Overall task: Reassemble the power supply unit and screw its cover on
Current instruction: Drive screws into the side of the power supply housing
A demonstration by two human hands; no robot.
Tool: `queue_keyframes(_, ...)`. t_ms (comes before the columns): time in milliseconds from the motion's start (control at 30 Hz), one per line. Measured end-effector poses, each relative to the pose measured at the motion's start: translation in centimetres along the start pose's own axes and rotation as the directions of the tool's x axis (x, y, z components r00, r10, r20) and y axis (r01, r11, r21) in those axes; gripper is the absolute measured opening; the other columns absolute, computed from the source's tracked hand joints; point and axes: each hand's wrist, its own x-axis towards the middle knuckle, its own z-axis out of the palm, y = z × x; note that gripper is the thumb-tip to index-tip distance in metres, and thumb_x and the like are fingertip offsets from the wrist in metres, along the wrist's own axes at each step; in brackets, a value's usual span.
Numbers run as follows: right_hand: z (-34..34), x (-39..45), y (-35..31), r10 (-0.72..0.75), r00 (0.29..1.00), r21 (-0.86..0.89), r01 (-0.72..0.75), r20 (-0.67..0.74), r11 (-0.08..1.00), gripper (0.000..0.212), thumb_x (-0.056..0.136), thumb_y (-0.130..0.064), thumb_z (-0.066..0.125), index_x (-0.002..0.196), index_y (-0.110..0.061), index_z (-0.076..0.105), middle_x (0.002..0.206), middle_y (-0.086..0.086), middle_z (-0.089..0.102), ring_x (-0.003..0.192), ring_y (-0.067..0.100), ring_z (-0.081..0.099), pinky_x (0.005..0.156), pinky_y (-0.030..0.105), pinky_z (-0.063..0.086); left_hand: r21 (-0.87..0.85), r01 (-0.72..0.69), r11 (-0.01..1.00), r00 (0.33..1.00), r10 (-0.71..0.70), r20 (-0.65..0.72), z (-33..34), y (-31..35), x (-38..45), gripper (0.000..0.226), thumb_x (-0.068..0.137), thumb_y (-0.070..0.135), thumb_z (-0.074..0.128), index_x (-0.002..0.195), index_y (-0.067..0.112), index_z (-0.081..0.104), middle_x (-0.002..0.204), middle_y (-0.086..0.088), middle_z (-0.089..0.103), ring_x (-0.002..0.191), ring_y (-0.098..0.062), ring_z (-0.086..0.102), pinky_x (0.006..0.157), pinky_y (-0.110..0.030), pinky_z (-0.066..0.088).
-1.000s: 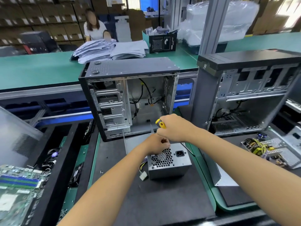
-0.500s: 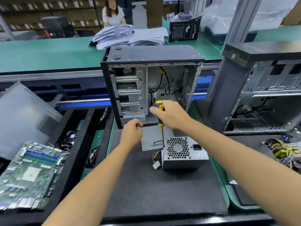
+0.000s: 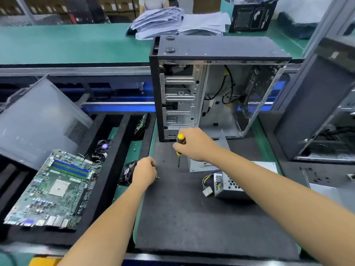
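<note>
The grey power supply unit (image 3: pixel 228 186) lies on the black mat (image 3: pixel 192 223), its wire bundle and white plug (image 3: pixel 207 191) pointing left; my right forearm covers its right part. My right hand (image 3: pixel 196 144) grips a yellow-and-black screwdriver (image 3: pixel 180 140) upright, left of the unit, its tip just above the mat. My left hand (image 3: pixel 145 171) rests on the mat's left edge with curled fingers, pinching a small screw (image 3: pixel 158 177). Another loose screw (image 3: pixel 163 161) lies between the hands. A flat grey metal plate (image 3: pixel 199 167) lies under my right wrist.
An open computer case (image 3: pixel 221 52) stands behind the mat, a second case (image 3: pixel 315 104) at the right. A motherboard (image 3: pixel 57 187), a leaning side panel (image 3: pixel 38 120) and small fans (image 3: pixel 128 172) fill the black tray on the left. Paper stacks (image 3: pixel 172 22) sit on the far green bench.
Both hands have left the power supply unit. My left hand slid left to the mat's edge; my right hand carried the screwdriver up and left. The view turned left.
</note>
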Motion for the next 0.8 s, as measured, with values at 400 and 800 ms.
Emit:
queue_keyframes(400, 0.1, 1.7, 1.1, 0.052, 0.998, -0.024, -0.051, 0.030, 0.998, 0.027, 0.085, -0.027, 0.060, 0.065, -0.022, 0.043, 0.065, -0.003, 0.058, 0.061, 0.016, 0.050, 0.050, 0.027, 0.035, 0.275, -0.286, 0.918, 0.958, 0.273, 0.084, 2.7, 1.2, 3.1, 0.023, 0.096, 0.011, 0.045, 0.109, 0.011, 0.064, 0.106, -0.008, 0.054, 0.093, -0.029, 0.059, 0.076, -0.034, 0.047)
queue_keyframes(800, -2.6, 0.8, 1.3, 0.055, 0.998, -0.018, -0.055, 0.013, 0.998, 0.024, 0.088, -0.029, 0.059, 0.078, -0.009, 0.053, 0.078, 0.011, 0.063, 0.063, 0.020, 0.048, 0.055, 0.031, 0.039, 0.160, -0.216, 0.963, 0.959, 0.179, 0.218, 2.6, 3.1, 4.0, 0.015, 0.085, 0.000, 0.046, 0.090, 0.011, 0.056, 0.098, -0.006, 0.056, 0.090, -0.027, 0.057, 0.069, -0.031, 0.045)
